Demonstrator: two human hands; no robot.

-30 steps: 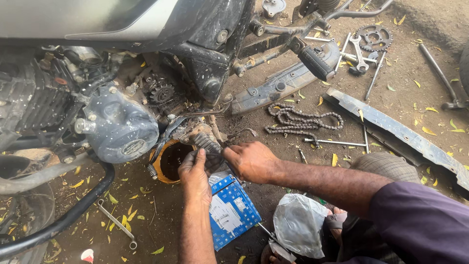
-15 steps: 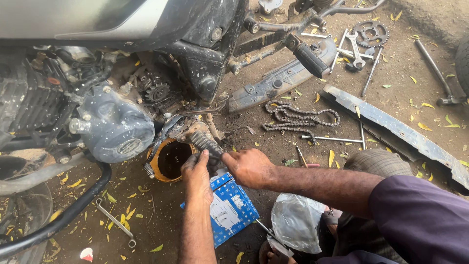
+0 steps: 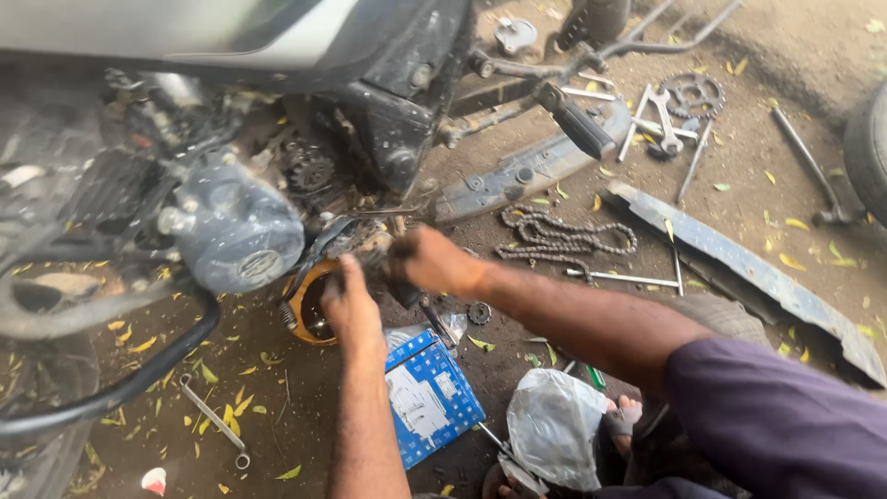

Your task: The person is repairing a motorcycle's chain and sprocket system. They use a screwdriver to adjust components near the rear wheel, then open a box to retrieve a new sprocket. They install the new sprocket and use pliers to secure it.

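Observation:
My left hand [image 3: 351, 310] reaches under the motorcycle engine [image 3: 236, 231] and lies against the rim of an orange bowl [image 3: 297, 319] on the dirt; motion blur hides its fingers. Just to its right, my right hand [image 3: 430, 263] is closed around a dark, greasy part [image 3: 405, 294] below the engine. The two hands are almost touching. A small sprocket [image 3: 479, 313] lies on the ground just right of them.
A blue box [image 3: 430, 397] and a grey plastic bag [image 3: 554, 425] lie by my arms. A drive chain [image 3: 564, 236], a long metal guard [image 3: 739, 268], wrenches [image 3: 661, 120], a large sprocket [image 3: 691, 92] and a spanner [image 3: 214, 420] are scattered on the dirt. A tyre [image 3: 868, 148] stands far right.
The view has shifted and blurred. Both hands have moved up and closer under the engine, and the ribbed dark part seen between them is now mostly covered by the right hand.

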